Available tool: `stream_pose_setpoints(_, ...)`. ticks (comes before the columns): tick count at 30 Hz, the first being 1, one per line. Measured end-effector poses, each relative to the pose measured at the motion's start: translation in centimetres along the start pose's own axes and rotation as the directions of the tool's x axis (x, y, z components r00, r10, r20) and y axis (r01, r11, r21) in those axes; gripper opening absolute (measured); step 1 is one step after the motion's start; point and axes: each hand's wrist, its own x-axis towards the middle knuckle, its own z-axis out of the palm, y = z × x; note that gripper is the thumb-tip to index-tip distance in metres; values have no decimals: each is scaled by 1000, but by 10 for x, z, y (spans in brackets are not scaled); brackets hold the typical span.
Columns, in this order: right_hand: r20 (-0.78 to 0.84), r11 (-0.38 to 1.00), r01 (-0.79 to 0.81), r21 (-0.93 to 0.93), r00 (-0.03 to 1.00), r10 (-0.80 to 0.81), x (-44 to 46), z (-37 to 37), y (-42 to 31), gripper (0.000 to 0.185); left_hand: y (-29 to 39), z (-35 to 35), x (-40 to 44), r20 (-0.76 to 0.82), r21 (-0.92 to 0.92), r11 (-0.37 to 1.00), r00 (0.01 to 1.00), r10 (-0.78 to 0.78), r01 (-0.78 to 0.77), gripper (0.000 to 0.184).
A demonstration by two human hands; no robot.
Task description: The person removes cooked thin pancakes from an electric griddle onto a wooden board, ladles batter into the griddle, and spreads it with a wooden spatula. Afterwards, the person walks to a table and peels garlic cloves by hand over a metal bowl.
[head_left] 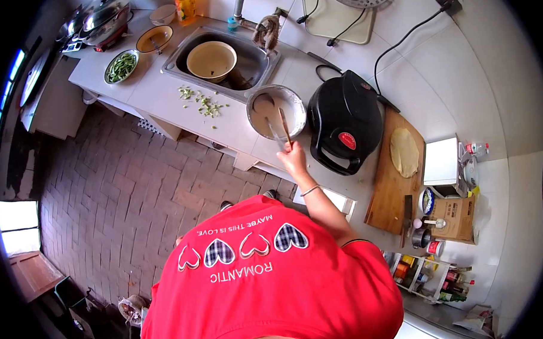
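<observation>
My right hand [294, 158] reaches over the counter to the near rim of a metal bowl [250, 121]. Its fingers are closed around the end of a brown stick-like utensil [283, 121], which slants down into the bowl. A metal ladle [263, 102] also rests in there, its handle running toward my fingers; whether I hold it too is hard to make out. Pale, batter-like liquid [294, 113] lies in the bowl. Just right of my hand stands a black electric griddle [347, 121] with its lid down. My left hand is out of sight beyond my red shirt [267, 283].
A sink [167, 67] holding a cream basin [212, 43] is behind the bowl to the left. Green scraps [208, 104] lie on the counter by a plate of cut greens [121, 67]. At right, a flatbread [405, 152] lies on a wooden board [384, 200] with a knife [407, 216].
</observation>
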Motion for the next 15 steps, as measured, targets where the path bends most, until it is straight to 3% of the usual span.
stream_pose_setpoints(2,8,975,-18,223,1000,16,-2,28,9,42,8,1,-3,3,-2,1000,1000,-2,2,17)
stream_pose_setpoints(3,-69,983,49,176,997,-38,-6,35,0,44,16,3,-6,7,-14,1000,1000,-2,3,17)
stream_pose_setpoints(4,-157,982,185,-38,969,-189,-12,36,-7,43,25,4,-8,9,-34,999,1000,-5,5,17)
stream_pose_setpoints(6,-259,978,178,-106,945,-200,-19,26,-44,37,53,9,-20,16,-88,996,1000,-8,10,17)
stream_pose_setpoints(8,-247,948,285,-141,917,-313,4,23,-46,32,85,13,-33,17,-156,988,1000,-9,11,17)
stream_pose_setpoints(15,-34,918,346,-191,933,-359,55,22,-63,25,92,6,-45,19,-238,970,999,-40,43,18)
